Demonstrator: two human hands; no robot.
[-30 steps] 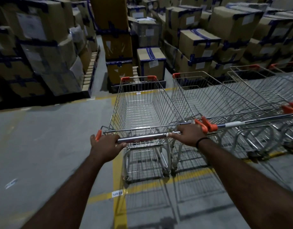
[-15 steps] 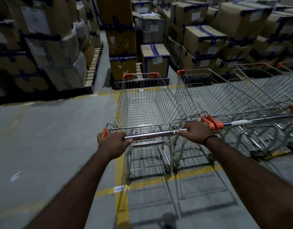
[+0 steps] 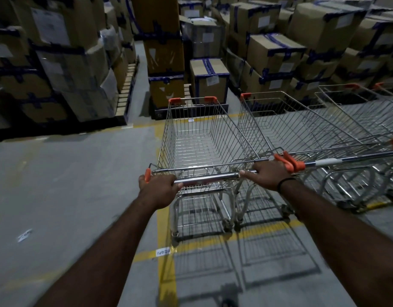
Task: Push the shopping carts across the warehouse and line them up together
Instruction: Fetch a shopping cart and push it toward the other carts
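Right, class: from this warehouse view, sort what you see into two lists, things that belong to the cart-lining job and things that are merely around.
Part of the job:
- pushed cart, both hands closed on its handle bar
- left hand
- right hand
- parked carts alongside on the right

Merely around:
- stacked cardboard boxes
- wooden pallets
- yellow floor lines
- floor label

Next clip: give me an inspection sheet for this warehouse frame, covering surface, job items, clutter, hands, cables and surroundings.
Surface: grey concrete floor with yellow lines.
Job's things: empty held cart; parked carts stand in a row close on its right.
Clutter: paper scrap on the floor; a label on the yellow line.
Hands: left hand and right hand both grip the handlebar.
Cables: nothing seen.
Surroundings: taped cardboard boxes stacked on pallets ahead; dim light.
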